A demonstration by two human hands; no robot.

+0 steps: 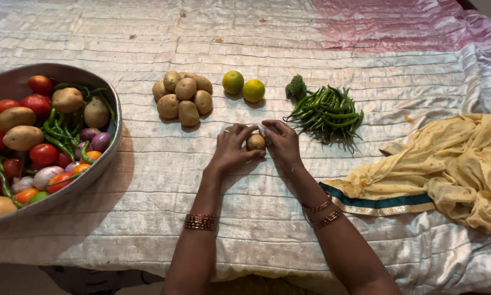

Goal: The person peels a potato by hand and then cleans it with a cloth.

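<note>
Both hands meet at the middle of the cloth [267,49], cupped around one small potato [256,142]. From the left side, the left hand [231,150] curls its fingers over the top and sets its thumb under it; the right hand [282,143] closes in from the other side, fingertips touching the potato's upper edge. Each hand is half-closed on it, and the potato sits just above the cloth between the two palms. Bangles ring both wrists.

At 11 o'clock from the hands lies a pile of potatoes [183,96], bunched tight and touching one another. At 12 o'clock sit two limes [243,86] side by side — the left one greener, the right one yellower. At 1 o'clock a small broccoli floret [296,87] rests against a heap of green chillies [327,112].

At 9 o'clock, well apart from the hands, a wide metal bowl [16,79] stands on the cloth. It holds tomatoes, several large potatoes, green chillies, purple and pale onions and a few orange pieces — all mixed together.

At 3 to 4 o'clock a yellow scarf [453,164] with a green and gold border lies crumpled, near the right forearm.
</note>
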